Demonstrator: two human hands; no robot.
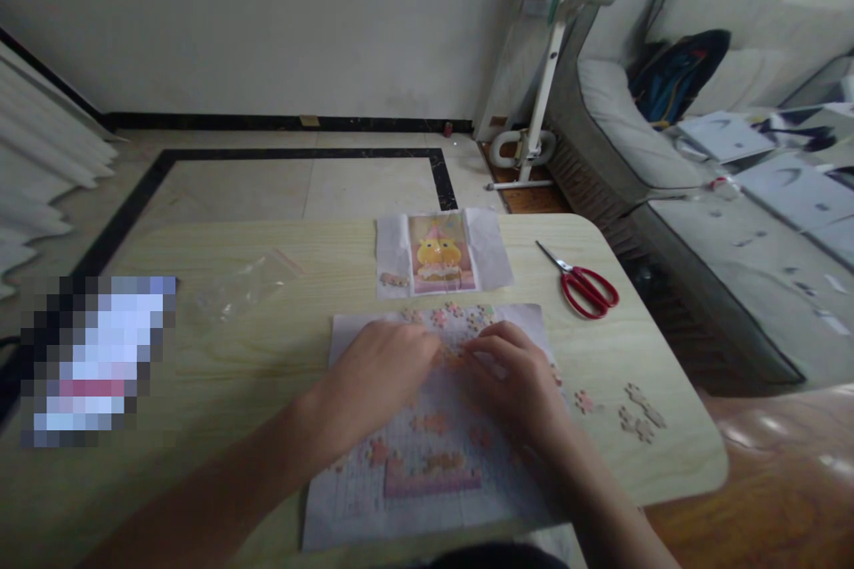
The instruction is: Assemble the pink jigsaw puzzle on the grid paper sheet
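My left hand (393,360) and my right hand (517,373) come together over a white printed sheet (320,511), fingers bent and closed at the tips. Between them are small orange jigsaw puzzle pieces (455,359), partly covered by the fingers. Loose pieces (452,310) lie just beyond both hands. Nearer to me, a joined pink strip of puzzle (432,482) runs along the lower part of the sheet, with more scattered pieces (431,422) above it. A creased picture sheet (440,256) behind the hands shows a yellow cartoon animal in a party hat.
Red-handled scissors (580,284) lie at the right, and several loose pieces (640,413) near the table's (687,462) right edge. A clear plastic bag (250,284) lies left of the picture sheet. A blurred-out bright rectangle (107,356) is at far left. A grey sofa (734,284) stands beyond.
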